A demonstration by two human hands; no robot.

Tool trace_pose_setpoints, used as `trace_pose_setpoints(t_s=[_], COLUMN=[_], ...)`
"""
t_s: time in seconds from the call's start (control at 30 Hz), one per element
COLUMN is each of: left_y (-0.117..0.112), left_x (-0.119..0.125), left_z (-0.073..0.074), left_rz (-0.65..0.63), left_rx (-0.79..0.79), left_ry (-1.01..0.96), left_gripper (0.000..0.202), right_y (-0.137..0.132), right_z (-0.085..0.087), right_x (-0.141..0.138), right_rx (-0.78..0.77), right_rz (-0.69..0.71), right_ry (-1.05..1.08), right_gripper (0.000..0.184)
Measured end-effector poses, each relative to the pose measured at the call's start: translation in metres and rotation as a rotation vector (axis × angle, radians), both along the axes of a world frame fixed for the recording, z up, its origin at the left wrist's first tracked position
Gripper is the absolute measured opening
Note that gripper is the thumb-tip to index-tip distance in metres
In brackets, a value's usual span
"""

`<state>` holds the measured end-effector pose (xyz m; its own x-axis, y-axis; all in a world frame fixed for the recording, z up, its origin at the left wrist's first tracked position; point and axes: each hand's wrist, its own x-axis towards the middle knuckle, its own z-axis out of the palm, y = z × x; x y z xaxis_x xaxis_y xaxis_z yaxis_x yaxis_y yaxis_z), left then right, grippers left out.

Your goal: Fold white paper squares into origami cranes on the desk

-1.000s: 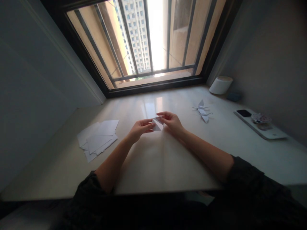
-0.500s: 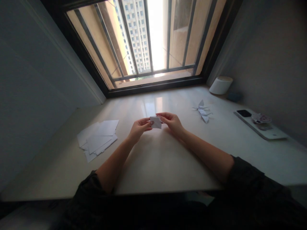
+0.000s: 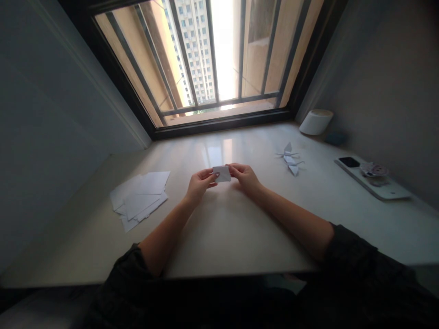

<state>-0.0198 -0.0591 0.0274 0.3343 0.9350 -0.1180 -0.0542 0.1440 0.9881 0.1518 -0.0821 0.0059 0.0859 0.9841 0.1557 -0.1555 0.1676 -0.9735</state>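
Observation:
A small folded white paper is held just above the pale table, near its middle. My left hand pinches the paper's left edge with thumb and fingertips. My right hand pinches its right edge the same way. The paper now looks like a small flat square facing me. Both forearms reach forward from dark sleeves at the bottom of the view.
A loose pile of white sheets lies at the left. Folded paper cranes sit at the right. Further right lie a phone on a white tablet, a white cylinder, and the window beyond.
The paper went from an open triangular fold to a closed small square. Both hands shifted slightly and now grip it at opposite edges.

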Motion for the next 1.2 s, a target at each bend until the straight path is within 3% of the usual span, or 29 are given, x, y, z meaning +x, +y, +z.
trace_pose_setpoints(t_s=[0.07, 0.27, 0.63, 0.8, 0.93, 1.2], left_y=[0.000, 0.000, 0.002, 0.001, 0.002, 0.002], left_x=[0.000, 0.002, 0.000, 0.001, 0.001, -0.001], left_z=[0.000, -0.001, -0.001, 0.001, 0.000, 0.001], left_rz=[0.020, 0.009, 0.029, 0.081, 0.110, -0.008], left_rx=[0.012, 0.062, 0.077, 0.064, 0.023, 0.060], left_ry=[0.000, 0.032, 0.031, -0.010, -0.065, 0.043], left_gripper=[0.048, 0.047, 0.047, 0.047, 0.047, 0.046], right_y=[-0.001, -0.004, -0.004, -0.003, -0.001, 0.003], right_z=[0.002, 0.004, 0.006, 0.003, -0.002, -0.005], right_x=[-0.001, 0.002, 0.003, 0.001, 0.000, 0.005], right_rx=[-0.033, 0.087, 0.175, 0.066, 0.006, 0.004], right_rz=[0.018, -0.047, -0.042, 0.002, 0.050, -0.056], right_ry=[0.020, -0.181, -0.292, -0.134, -0.030, 0.000], right_gripper=[0.047, 0.039, 0.038, 0.036, 0.060, 0.056])
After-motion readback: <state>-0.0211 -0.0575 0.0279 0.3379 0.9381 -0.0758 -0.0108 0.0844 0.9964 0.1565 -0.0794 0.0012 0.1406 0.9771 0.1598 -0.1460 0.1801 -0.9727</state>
